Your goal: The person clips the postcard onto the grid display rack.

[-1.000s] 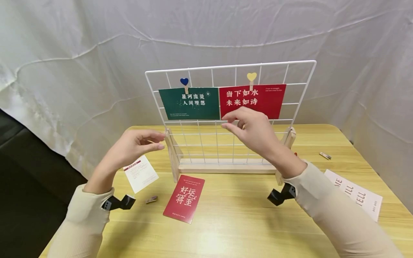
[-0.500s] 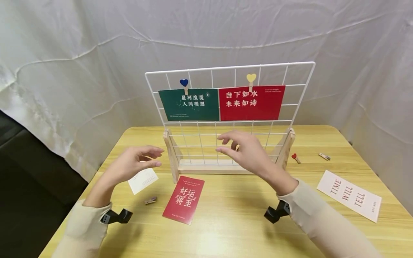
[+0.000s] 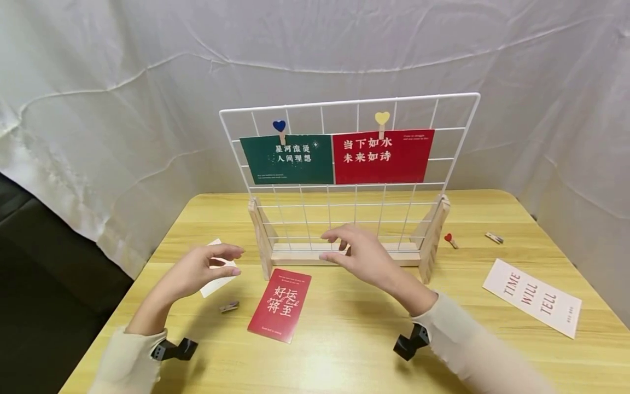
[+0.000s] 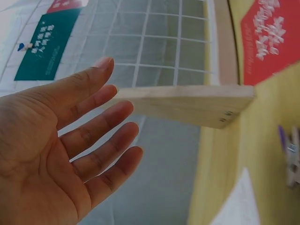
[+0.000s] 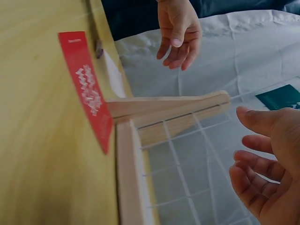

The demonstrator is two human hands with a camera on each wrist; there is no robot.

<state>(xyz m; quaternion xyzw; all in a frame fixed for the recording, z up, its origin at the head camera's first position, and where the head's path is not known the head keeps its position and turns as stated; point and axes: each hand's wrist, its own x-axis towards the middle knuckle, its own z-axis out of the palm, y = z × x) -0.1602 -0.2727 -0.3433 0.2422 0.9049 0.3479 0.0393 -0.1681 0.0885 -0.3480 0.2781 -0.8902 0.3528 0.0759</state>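
- The red good-luck card (image 3: 279, 305) lies on the bench (image 3: 354, 328) in front of the stand, its upper end near the left foot of the wooden base (image 3: 305, 259). Neither hand touches it.
- Left grip (image 3: 199, 271): fingers loosely extended, thumb well apart from them, nothing held; in the head view it overlaps part of the white card (image 3: 216, 288).
- Right grip (image 3: 361, 254): fingers softly curved, a gap between thumb and fingertips, nothing held; it hovers before the lower wires of the grid (image 3: 356, 204).
- Likely trouble: the card is thin and lies flat, so fingertips could slide over its edge instead of getting under it, or crease it.
- A low sweep by the left hand could knock the small clip (image 3: 229, 307), which lies between the two cards.
- The green card (image 3: 294, 169) and the red hanging card (image 3: 386, 169) have one peg visible each, so a bump to the grid might tilt either.
- Looks: the good-luck card is an upright rectangle set slightly askew, deep red, with large pale Chinese characters, fine script across them and small print at both ends; no bend shows.
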